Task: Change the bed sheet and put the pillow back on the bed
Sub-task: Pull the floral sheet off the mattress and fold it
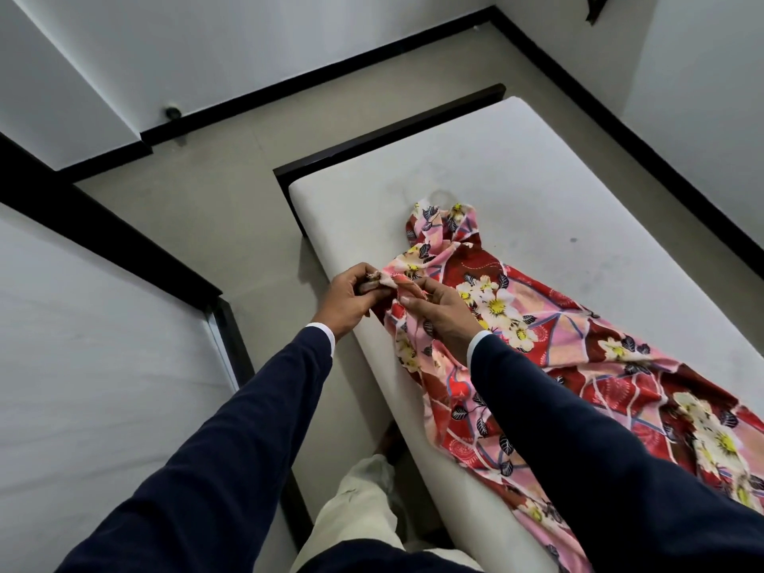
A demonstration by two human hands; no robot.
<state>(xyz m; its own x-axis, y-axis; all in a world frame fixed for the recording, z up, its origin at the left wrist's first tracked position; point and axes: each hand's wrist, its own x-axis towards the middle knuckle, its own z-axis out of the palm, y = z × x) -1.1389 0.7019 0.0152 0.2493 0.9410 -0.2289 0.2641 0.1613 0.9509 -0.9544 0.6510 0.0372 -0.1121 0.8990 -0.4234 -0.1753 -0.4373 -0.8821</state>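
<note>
A red and pink floral bed sheet (550, 345) lies bunched in a long strip across a bare white mattress (516, 167). My left hand (351, 301) pinches the sheet's frayed pink edge near the mattress's left side. My right hand (438, 312) grips the same edge just beside it, fingers curled into the cloth. Both hands are close together above the mattress edge. No pillow is in view.
The mattress rests on a dark bed frame (388, 134). A second white mattress (95, 366) on a dark frame stands at the left, with a strip of beige floor (231, 192) between the beds. White walls with black skirting close in the far side.
</note>
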